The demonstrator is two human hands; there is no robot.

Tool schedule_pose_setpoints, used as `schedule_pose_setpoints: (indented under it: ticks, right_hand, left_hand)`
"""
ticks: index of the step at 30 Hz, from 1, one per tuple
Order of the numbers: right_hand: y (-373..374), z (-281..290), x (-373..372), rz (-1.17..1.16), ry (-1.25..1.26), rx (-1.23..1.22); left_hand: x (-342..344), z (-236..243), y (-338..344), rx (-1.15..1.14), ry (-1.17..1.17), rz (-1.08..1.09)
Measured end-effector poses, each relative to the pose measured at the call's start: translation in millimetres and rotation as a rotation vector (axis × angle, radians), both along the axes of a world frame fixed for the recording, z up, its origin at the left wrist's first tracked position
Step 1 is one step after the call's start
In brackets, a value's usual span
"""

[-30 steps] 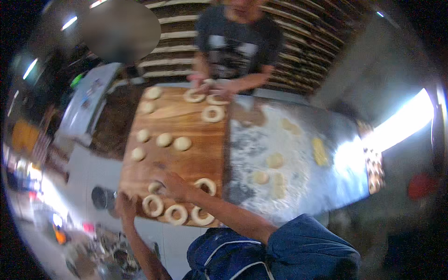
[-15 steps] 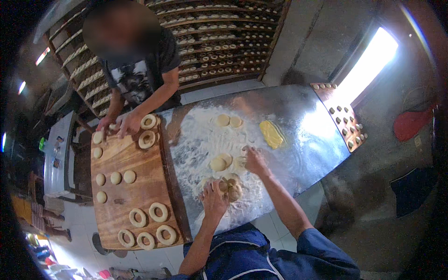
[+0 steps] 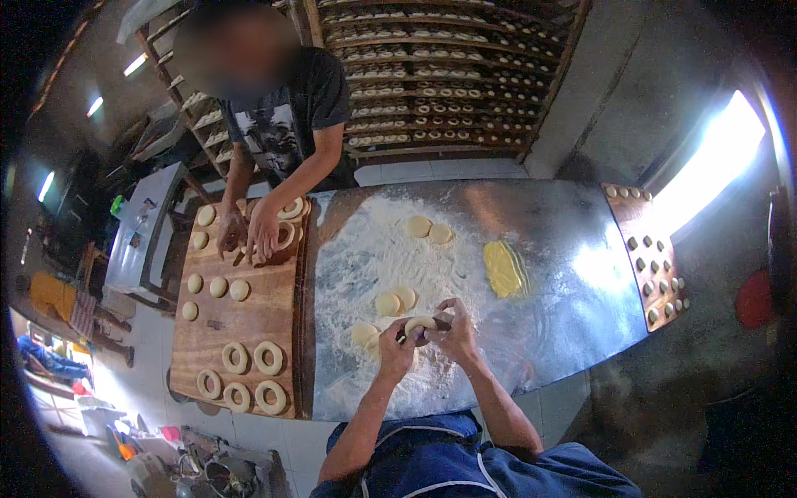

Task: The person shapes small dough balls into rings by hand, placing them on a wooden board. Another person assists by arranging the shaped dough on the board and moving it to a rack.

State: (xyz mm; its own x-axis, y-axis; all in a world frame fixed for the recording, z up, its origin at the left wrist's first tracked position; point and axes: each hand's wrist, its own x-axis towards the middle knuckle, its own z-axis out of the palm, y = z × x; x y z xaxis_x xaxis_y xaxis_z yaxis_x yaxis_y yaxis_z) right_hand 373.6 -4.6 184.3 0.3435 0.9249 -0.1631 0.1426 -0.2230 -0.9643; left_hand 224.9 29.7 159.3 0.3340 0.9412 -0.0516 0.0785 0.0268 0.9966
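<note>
My left hand point(image 3: 397, 347) and my right hand point(image 3: 457, 330) grip a pale dough ring point(image 3: 420, 324) between them, fingers curled round it, above the floured steel table point(image 3: 564, 332). Flat dough rounds point(image 3: 388, 305) lie just beside and beyond my hands, some partly hidden behind my left hand. Farther forward are two more rounds point(image 3: 417, 227) and a yellow slab of fat point(image 3: 504, 270) on the steel. To the left, a wooden board point(image 3: 249, 324) carries several dough rings point(image 3: 269, 357) and dough balls point(image 3: 218, 287).
A co-worker point(image 3: 282, 141) stands across the board, hands point(image 3: 264, 228) among dough pieces at its far end. Behind are racks point(image 3: 440, 91) of shaped dough. A tray point(image 3: 643, 249) of small pieces lies at the table's right end, a white side table point(image 3: 148, 224) at left.
My hands have moved from the wooden board to the floured steel, and now hold a dough ring together. The view has turned. The co-worker's hands shifted slightly among the dough pieces.
</note>
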Motion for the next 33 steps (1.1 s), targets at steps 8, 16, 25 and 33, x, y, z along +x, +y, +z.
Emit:
schedule_pose_setpoints:
  ticks: [8, 16, 25, 33]
  right_hand:
    - [-5, -1, 17, 0.346, 0.871, 0.005]
    - [-15, -53, -9, -0.075, 0.721, -0.109]
    - [-13, -6, -49, 0.032, -0.101, 0.159]
    - [-13, -37, -90, 0.148, -0.595, 0.443]
  left_hand:
    - [-10, 3, -10, -0.434, -0.546, -0.194]
    - [-10, -22, -14, -0.585, -1.016, 0.048]
    - [-4, -74, -5, -0.557, -1.061, 0.356]
    - [-48, -65, 8, -0.343, -0.779, 0.235]
